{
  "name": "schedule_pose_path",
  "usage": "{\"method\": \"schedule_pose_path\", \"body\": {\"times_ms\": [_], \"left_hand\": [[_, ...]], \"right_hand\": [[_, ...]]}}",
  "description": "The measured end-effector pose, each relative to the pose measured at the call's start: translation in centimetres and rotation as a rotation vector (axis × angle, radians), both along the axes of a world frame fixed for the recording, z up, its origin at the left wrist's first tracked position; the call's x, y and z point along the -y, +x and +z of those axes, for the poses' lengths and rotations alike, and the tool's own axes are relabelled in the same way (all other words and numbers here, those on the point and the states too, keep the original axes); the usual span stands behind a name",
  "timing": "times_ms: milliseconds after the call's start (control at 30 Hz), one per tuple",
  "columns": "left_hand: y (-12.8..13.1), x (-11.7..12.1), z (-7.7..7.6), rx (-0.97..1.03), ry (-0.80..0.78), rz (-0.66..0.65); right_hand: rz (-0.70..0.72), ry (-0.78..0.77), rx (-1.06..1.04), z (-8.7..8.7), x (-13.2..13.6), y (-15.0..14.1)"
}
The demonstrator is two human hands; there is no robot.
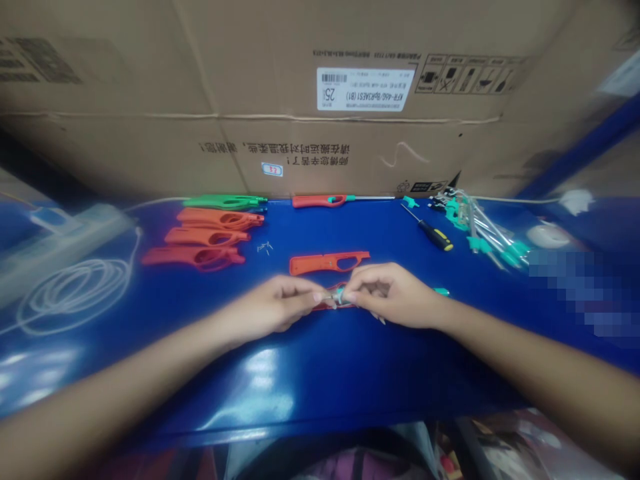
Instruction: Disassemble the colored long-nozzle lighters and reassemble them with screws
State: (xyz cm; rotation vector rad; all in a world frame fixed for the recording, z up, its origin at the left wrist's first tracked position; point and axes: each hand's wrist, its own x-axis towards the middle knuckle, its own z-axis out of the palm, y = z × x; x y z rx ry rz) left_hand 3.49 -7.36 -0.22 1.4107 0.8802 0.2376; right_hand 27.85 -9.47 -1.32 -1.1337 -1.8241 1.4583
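Note:
My left hand point(283, 303) and my right hand point(393, 290) meet near the middle of the table. Both pinch a small teal-and-metal lighter part point(341, 295) between thumb and fingers; its exact shape is partly hidden. Under the fingertips lies a red lighter shell half point(320, 307), mostly covered by the hands. A teal end piece point(442, 291) shows just past my right wrist. Directly beyond the hands rests another red shell half point(315, 263), with its trigger opening on the right.
At left lie several orange-red shells point(200, 257) and green shells point(220, 202), beside small screws point(265, 249). An assembled lighter point(320, 200) lies at the back. Rightward are a screwdriver point(435, 235) and a pile of metal tubes point(493, 230). A cardboard box point(165, 80) stands behind; a coiled cable point(75, 293) is far left.

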Motion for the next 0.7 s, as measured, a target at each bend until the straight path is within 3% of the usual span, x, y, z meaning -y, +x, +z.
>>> {"method": "schedule_pose_path", "body": {"times_ms": [167,433,700], "left_hand": [[0.01,0.00,0.07,-0.008,0.025,-0.006],[0.15,-0.08,-0.06,0.036,-0.094,0.030],[0.24,0.03,-0.18,-0.021,0.004,0.033]], "right_hand": [[-0.029,-0.009,-0.002,0.07,0.03,-0.15],[-0.151,-0.130,-0.046,0.10,-0.20,-0.37],[-0.196,-0.144,-0.061,0.10,-0.24,-0.52]]}}
